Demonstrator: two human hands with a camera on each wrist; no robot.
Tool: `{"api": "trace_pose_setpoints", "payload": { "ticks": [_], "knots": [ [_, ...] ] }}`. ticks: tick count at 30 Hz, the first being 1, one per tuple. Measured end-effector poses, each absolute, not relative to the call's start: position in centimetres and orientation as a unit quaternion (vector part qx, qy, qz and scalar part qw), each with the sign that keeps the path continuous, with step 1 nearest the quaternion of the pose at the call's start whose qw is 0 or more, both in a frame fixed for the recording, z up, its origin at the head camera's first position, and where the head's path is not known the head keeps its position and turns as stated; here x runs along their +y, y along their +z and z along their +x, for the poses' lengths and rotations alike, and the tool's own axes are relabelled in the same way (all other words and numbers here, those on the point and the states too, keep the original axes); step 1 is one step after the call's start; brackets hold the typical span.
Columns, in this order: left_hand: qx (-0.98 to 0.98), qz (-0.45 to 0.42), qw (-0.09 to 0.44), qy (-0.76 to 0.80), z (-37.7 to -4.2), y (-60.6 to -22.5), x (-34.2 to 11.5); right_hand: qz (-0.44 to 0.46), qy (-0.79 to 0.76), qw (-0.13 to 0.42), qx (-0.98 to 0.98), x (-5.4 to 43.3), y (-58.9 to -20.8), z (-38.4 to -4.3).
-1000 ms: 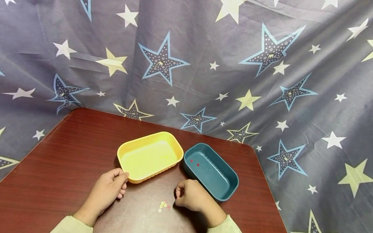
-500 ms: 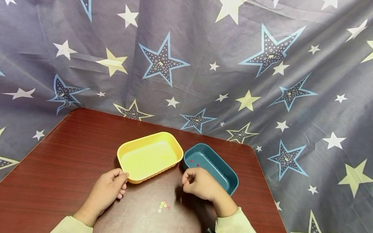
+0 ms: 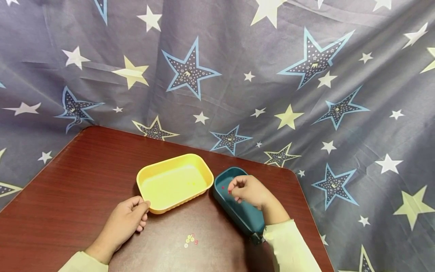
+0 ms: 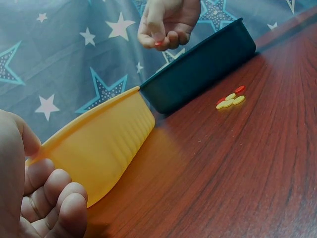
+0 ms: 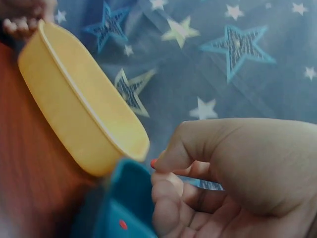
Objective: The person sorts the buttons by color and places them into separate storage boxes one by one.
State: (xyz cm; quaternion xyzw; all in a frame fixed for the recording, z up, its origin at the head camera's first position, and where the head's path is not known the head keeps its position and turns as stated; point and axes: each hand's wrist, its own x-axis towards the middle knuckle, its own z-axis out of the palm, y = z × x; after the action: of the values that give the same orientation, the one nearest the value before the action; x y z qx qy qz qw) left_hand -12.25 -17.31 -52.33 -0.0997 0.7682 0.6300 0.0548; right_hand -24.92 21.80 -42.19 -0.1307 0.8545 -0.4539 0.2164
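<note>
My left hand [image 3: 128,216] pinches the near left corner of a yellow plastic tray [image 3: 163,190] between thumb and curled fingers. Over the dark teal tray [image 3: 250,217], my right hand [image 3: 251,190] holds a small red disc [image 5: 154,162] at its fingertips, also visible as a red disc [image 4: 158,43] in the left wrist view. Another red disc [image 3: 222,187] lies on the teal tray's floor. A faint yellow disc [image 3: 193,183] shows inside the yellow tray. On the table in front of both trays rests a small group of yellow discs [image 4: 228,103] and red discs [image 4: 240,89].
Both trays stand side by side on a reddish-brown wooden table [image 3: 102,166], their near ends almost touching. A grey curtain with stars [image 3: 231,75] hangs behind the table and along its sides. A dark device [image 3: 256,238] sits at the right wrist.
My right hand has risen from beside the disc group and moved right and away, over the teal tray, carrying the red disc. The left hand and both trays stay put.
</note>
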Motion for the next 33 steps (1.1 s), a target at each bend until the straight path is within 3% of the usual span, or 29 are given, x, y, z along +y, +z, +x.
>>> {"api": "trace_pose_setpoints", "payload": {
  "ticks": [14, 22, 33],
  "knots": [
    [0.765, -0.102, 0.055, 0.634, -12.2, -52.5, -17.4, -0.04, -0.468, 0.274, 0.839, 23.3, -44.0, -29.6],
    [0.762, -0.096, 0.054, 0.638, -12.1, -52.2, -17.3, -0.015, -0.464, 0.281, 0.84, 23.2, -45.4, -29.9],
    [0.765, -0.098, 0.054, 0.634, -12.1, -52.3, -17.2, -0.028, -0.451, 0.256, 0.855, 23.0, -44.5, -29.3]
  ]
}}
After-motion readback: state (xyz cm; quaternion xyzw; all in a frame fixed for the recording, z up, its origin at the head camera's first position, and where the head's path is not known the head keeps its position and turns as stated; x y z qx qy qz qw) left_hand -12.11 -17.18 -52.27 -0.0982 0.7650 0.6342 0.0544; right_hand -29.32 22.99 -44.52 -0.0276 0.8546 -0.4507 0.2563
